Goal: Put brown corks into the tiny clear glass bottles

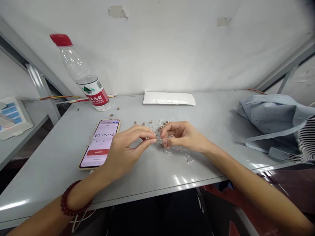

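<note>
Both hands pinched on one tiny clear vial, centre of frame.

Left hand and right hand raised just above the table, fingertips meeting. Fingers of both hands narrow, closed on the tiny clear vial held between them. Loose vials with brown stoppers scattered just behind the hands, more clear ones under the right hand. Phone flat at left of centre, just beside the left hand, screen reading 00:06:50. Red-capped water bottle at upper left. White flat pouch at the table's far edge. Blue fabric bag at right. Red bead bracelet on the left wrist.
</note>
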`<state>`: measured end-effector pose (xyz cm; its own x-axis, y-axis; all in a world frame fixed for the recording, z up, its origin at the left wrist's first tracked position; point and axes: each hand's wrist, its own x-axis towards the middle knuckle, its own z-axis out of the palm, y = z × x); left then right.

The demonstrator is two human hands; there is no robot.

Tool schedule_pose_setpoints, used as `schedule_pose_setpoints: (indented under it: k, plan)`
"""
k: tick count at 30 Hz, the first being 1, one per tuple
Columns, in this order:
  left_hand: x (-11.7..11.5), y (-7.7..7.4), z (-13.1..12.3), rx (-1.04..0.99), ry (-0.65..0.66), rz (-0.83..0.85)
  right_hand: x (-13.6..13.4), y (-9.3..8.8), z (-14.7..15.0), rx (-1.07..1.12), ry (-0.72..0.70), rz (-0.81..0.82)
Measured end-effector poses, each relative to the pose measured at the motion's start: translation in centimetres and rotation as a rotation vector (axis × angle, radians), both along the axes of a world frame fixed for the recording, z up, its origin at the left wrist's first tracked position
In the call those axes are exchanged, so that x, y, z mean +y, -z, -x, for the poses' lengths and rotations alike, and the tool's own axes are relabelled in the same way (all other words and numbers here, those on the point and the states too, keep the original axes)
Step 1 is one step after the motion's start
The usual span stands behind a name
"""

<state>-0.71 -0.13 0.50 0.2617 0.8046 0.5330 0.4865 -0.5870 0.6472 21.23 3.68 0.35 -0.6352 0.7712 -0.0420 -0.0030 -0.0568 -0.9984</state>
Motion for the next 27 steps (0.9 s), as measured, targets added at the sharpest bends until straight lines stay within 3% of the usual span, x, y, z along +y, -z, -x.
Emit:
schedule_pose_setpoints:
  k: [6,12,19,23,25,27]
  plan:
    - [-0.3,0.4,0.1,-0.03,-0.005,0.02,-0.2,0.0,0.3,0.056,-0.028,0.092]
    - [-0.3,0.4,-0.2,-0.025,0.026,0.0,-0.4,0.1,0.8,0.044,-0.048,0.078]
    - [-0.2,0.2,-0.3,0.084,0.064,-0.011,-0.2,1.2,1.0,0.1,0.072,0.101]
    - [0.0,-0.6,0.2,0.163,0.139,0.016,-0.1,1.2,0.9,0.082,0.08,0.073]
    - [0.4,-1.3,1.3,0.218,0.114,-0.015,0.0,0.7,0.7,0.071,0.122,0.054]
    - [1.0,-1.9,3.1,0.287,-0.036,0.02,0.2,0.1,0.3,0.04,0.207,-0.011]
